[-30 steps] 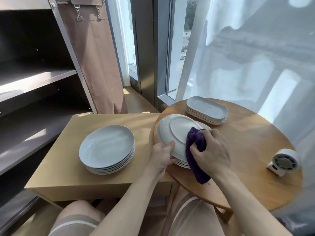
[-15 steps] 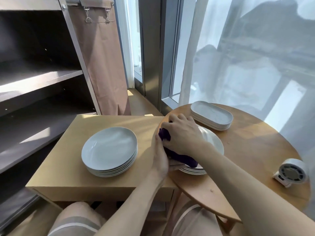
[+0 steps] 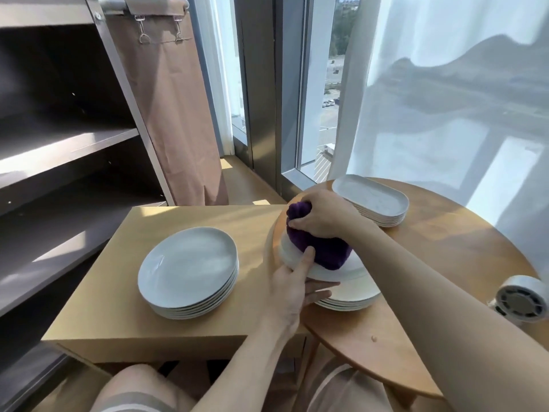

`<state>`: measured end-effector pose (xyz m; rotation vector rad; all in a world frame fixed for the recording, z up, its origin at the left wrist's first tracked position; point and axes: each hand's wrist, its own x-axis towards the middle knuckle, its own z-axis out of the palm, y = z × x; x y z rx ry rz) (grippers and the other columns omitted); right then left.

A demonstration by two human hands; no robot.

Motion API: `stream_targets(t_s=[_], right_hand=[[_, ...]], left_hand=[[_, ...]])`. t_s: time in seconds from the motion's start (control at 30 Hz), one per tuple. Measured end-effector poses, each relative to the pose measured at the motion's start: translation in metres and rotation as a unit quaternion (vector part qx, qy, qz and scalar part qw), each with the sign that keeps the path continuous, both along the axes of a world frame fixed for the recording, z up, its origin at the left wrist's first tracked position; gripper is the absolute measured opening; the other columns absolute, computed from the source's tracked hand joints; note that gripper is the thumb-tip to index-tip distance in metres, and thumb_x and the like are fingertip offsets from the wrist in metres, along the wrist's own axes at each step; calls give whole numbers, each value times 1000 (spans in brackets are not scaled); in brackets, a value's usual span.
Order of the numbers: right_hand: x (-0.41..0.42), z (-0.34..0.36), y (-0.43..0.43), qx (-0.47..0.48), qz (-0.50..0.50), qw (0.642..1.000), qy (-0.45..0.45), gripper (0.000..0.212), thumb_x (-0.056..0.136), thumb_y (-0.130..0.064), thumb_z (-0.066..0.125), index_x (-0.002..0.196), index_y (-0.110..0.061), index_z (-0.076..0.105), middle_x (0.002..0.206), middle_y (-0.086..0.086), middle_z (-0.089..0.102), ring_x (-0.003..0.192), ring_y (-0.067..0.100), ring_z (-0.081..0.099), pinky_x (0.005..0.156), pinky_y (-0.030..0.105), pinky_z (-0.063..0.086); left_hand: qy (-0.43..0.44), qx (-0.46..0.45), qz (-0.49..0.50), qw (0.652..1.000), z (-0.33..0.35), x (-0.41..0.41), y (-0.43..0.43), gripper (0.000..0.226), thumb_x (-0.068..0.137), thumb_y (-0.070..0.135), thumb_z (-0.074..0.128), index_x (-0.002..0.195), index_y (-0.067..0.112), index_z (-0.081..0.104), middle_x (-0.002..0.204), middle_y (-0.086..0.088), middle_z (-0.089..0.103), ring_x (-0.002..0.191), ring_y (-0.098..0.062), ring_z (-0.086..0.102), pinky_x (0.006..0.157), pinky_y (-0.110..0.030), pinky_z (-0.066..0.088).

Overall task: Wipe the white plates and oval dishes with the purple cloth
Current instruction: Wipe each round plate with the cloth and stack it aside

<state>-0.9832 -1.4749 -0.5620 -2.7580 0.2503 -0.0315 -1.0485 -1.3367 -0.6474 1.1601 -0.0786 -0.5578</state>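
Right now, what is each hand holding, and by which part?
The right hand grips the purple cloth by its bunched upper end. The left hand holds the top plate at its near left rim, thumb on top, fingers beneath.

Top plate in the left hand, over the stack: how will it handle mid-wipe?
The plate looks rigid and glazed, so probably slippery. The left hand pinches only its near rim, thumb on top, so it may pivot as the right hand presses the purple cloth down. Likely brittle; a slip would knock it onto the stack below.
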Motion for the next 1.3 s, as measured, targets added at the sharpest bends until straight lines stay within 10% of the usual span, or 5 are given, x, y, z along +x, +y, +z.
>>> stream_targets(t_s=[0.57,0.83,0.97,1.1,1.3], right_hand=[[-101,-54,-38,120,-162,949,-242,27,84,-50,71,107,-35,67,102,-11,52,108,22,56,95,40,46],[-121,-42,-4,56,-11,968,-245,34,81,-47,72,108,-27,72,102,-9,55,101,22,56,93,45,48],[-103,-19,27,-11,89,973,-211,32,82,-56,65,107,-37,69,103,-13,53,101,18,52,90,36,42],[-62,-4,48,-141,146,972,-117,34,88,-57,62,115,-37,67,106,-8,49,106,21,49,91,37,37],[7,1,41,-144,88,983,-74,24,89,-45,59,106,-31,68,95,-4,46,94,24,48,80,38,31]], left_hand=[[3,26,3,1000,-9,1,1,28,93,-1,67,118,9,59,110,-13,70,82,-23,75,62,-33,62],[-70,-11,-80,994,-11,5,13,32,87,13,79,118,17,70,106,-10,77,94,-22,75,71,-32,60],[-178,104,-52,977,-13,2,18,32,84,12,68,112,27,64,99,11,71,92,10,67,78,-14,53],[-156,111,-10,981,-22,-1,13,63,83,23,71,143,18,50,129,-8,67,118,-25,64,94,-45,58],[-71,68,1,995,-21,-6,3,40,98,-1,62,133,15,54,122,-10,68,100,-23,73,74,-33,62]])
